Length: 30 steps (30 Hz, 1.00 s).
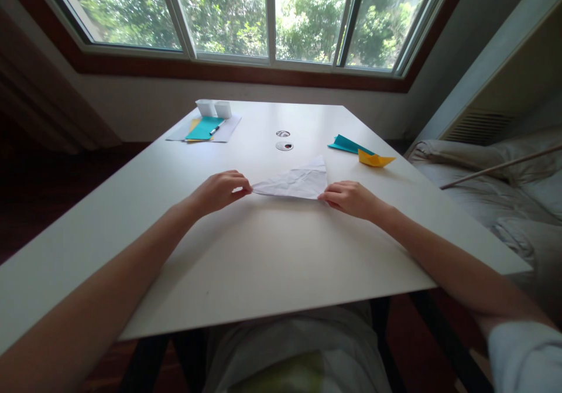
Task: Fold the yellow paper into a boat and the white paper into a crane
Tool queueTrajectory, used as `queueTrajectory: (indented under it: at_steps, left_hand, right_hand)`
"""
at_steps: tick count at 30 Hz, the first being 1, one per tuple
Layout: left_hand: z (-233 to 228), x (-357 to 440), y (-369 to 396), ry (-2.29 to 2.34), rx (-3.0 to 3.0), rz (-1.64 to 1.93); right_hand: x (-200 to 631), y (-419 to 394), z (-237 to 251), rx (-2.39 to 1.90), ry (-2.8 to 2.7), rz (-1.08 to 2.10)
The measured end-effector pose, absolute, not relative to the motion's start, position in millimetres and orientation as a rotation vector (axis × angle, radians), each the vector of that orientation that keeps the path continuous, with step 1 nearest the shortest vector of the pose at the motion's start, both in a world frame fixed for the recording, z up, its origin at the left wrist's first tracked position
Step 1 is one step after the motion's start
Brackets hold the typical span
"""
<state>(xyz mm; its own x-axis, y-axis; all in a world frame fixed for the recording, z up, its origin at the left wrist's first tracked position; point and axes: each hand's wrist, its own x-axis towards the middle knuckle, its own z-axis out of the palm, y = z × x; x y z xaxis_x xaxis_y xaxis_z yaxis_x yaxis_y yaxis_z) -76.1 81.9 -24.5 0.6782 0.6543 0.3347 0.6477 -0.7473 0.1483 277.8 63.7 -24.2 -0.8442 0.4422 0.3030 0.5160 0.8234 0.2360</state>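
A folded sheet of white paper (296, 181), creased and roughly triangular, lies at the middle of the white table. Its narrow left tip is pinched between the thumb and fingers of my left hand (226, 189). My right hand (346, 197) grips the near right corner, fingers closed on the edge. The far right corner of the paper stands up a little and is untouched. Beyond my right hand sit a yellow paper boat (375, 159) and a teal folded paper plane (350, 144).
At the back left of the table (281, 264), two small white containers (213, 109) stand by sheets of teal paper (204, 128), yellow and white paper, with a marker (216, 128) on top. Two round inserts (284, 146) are set in the tabletop. A cushioned seat (465, 176) is at the right.
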Motion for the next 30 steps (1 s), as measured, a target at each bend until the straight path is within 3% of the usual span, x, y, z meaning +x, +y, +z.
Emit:
queueTrajectory:
  at_steps: [14, 22, 30]
  left_hand:
    - [-1.6, -50.9, 49.2, 0.92, 2.566, 0.091]
    - [-9.1, -27.2, 41.5, 0.955, 2.653, 0.274]
    - [-21.4, -28.2, 44.4, 1.202, 2.655, -0.2]
  right_hand:
    - [280.4, 64.8, -18.7, -0.815, -2.897, -0.055]
    - [275.0, 56.9, -20.0, -0.733, -2.85, 0.381]
    - [267.1, 53.2, -16.4, -0.66, -2.846, 0.357]
